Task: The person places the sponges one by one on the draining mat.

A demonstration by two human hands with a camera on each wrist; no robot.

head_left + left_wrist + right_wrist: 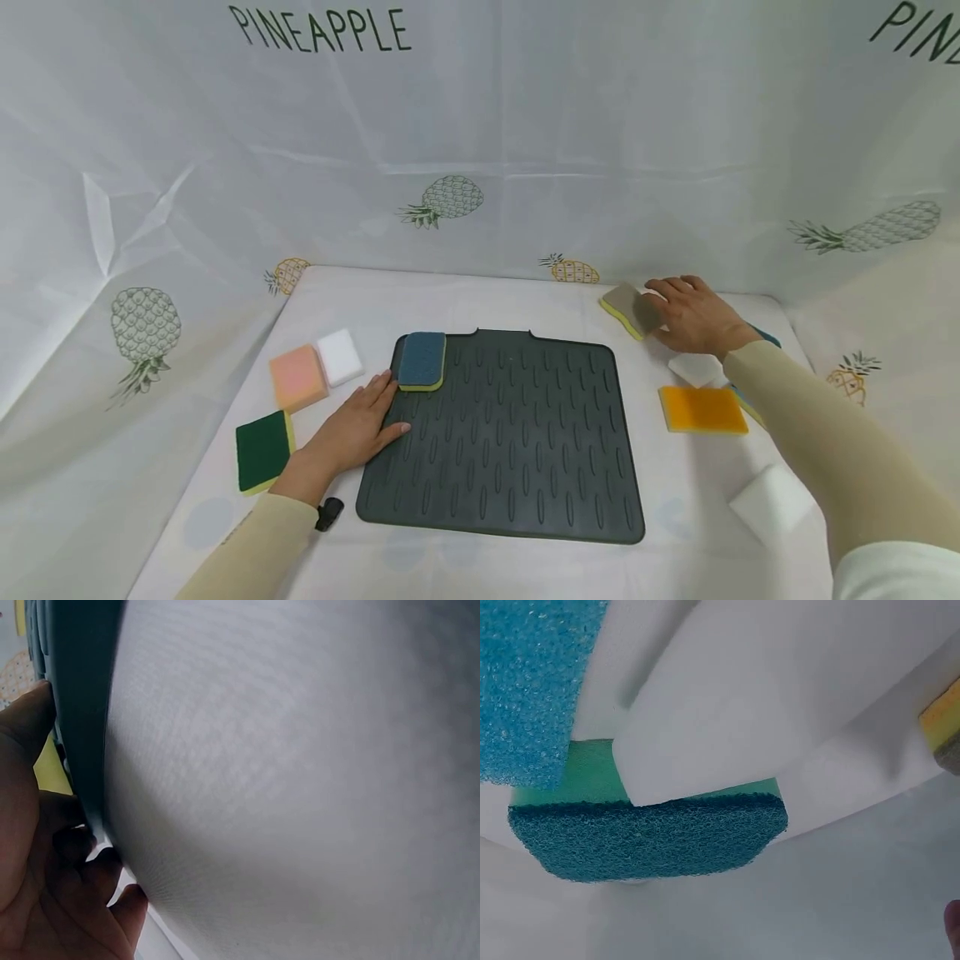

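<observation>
My left hand rests at the left edge of a dark grey ribbed mat, thumb on its surface and fingers spread along the rim. A blue scouring sponge with a yellow underside lies on the mat's upper left corner, beside those fingertips. In the left wrist view the thumb lies over the mat's edge. Far right, my right hand reaches over the near end of a grey-and-yellow sponge, its fingers loosely bent. The right wrist view catches that sponge at its right edge, apart from one fingertip.
Left of the mat lie a white sponge, a pink-orange sponge and a green scouring sponge. To its right are an orange sponge and white blocks. A teal scouring sponge sits below a white block.
</observation>
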